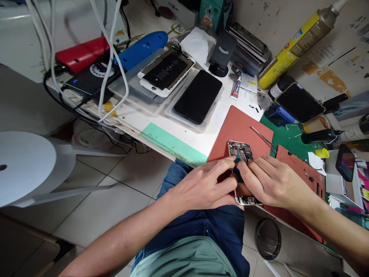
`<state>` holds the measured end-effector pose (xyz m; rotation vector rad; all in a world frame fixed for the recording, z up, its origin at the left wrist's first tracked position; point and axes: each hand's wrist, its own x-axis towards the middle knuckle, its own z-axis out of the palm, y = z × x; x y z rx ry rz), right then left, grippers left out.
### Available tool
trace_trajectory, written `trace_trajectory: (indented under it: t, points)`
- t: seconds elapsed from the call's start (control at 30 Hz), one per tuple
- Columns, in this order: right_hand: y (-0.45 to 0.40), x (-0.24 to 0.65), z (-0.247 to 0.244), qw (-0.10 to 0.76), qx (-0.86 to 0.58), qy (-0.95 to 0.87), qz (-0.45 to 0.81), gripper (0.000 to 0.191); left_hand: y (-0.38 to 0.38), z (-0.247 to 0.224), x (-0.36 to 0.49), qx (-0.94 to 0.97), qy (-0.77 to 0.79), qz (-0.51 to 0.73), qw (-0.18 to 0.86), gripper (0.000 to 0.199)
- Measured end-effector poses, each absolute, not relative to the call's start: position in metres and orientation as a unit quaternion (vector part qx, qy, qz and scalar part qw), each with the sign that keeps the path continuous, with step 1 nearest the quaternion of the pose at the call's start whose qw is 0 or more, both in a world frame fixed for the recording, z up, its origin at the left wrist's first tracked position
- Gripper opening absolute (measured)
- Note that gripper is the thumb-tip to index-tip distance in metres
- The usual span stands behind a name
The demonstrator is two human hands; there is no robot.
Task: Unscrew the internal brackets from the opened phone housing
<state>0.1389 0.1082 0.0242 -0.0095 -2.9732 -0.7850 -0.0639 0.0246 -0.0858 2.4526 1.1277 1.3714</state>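
Note:
An opened phone body (248,200), its circuitry bare, lies at the front edge of the reddish-brown mat (227,129). Around its left side is my left hand (213,182), thumb below and fingertips near a blue piece (236,158) inside the body. My right hand (268,179) closes from the other side, with thumb and index finger pinched over the phone's middle. What that pinch holds is hidden. Much of the phone's centre is covered by my fingers. A pair of tweezers (262,138) rests on the mat just beyond my right hand.
A black phone (198,97) on a plastic tray and a white screen assembly (165,73) lie at left. Further off are a blue screwdriver-like tool (141,50), a glue tube (235,89) and a yellow spray can (296,44). A white stool (25,169) stands left.

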Motion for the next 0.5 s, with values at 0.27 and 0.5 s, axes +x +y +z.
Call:
trace_trajectory:
  t: [0.27,0.5]
  points:
    - [0.1089,0.1393,0.0218,0.035,-0.006,-0.966,-0.254,0.023,0.0252,-0.0853,-0.0642,0.813,0.372,0.446,0.041,0.031]
    - [0.1082,0.1391,0.0217,0.037,-0.011,-0.967,-0.251,0.026,0.0244,-0.0844,-0.0642,0.817,0.377,0.436,0.038,0.028]
